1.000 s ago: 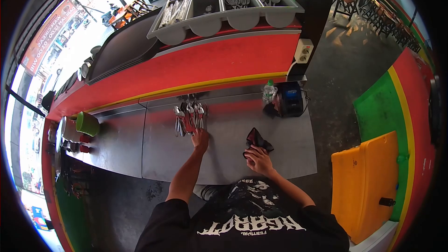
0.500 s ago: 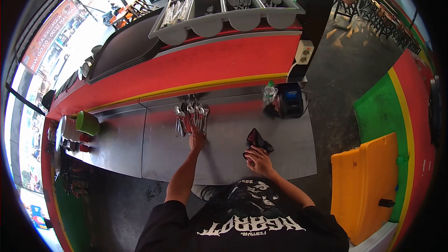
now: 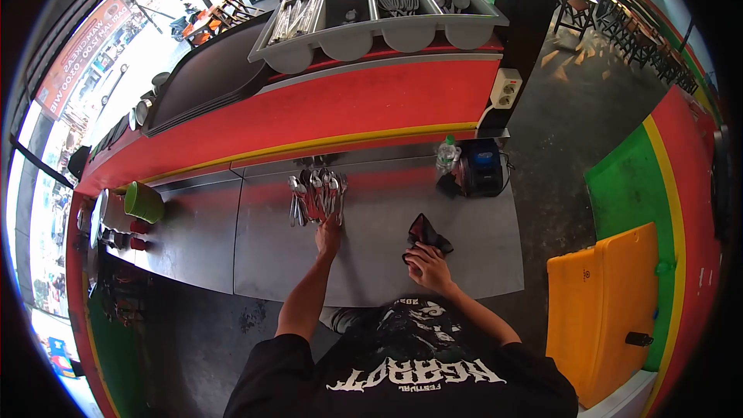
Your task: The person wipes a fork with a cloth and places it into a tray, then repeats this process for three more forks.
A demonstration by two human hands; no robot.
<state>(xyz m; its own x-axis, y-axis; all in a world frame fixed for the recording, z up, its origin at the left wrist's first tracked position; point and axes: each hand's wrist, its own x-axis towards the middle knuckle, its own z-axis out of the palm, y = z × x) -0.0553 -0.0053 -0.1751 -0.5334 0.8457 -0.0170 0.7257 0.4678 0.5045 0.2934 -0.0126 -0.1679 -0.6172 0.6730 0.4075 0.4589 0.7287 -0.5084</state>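
Observation:
On the steel counter [image 3: 371, 271] lies a bunch of spoons and forks [image 3: 316, 190], side by side with their handles towards me. My left hand [image 3: 329, 237] is at the handle ends on the bunch's right side, its fingertips closed on a piece of cutlery. To the right, my right hand [image 3: 428, 265] has its fingers curled over a dark cloth [image 3: 427, 234], which is crumpled on the counter. Part of the cloth is hidden under the fingers.
A grey cutlery tray [image 3: 356, 39] with four compartments stands on the red ledge [image 3: 387, 89]. At the counter's back right are a plastic bottle [image 3: 446, 156] and a black device [image 3: 483, 168]. A green container [image 3: 145, 203] is at the left; an orange box [image 3: 592, 310] stands right.
My left hand has shifted slightly right and towards the handle ends of the cutlery. My right hand and the cloth look unmoved.

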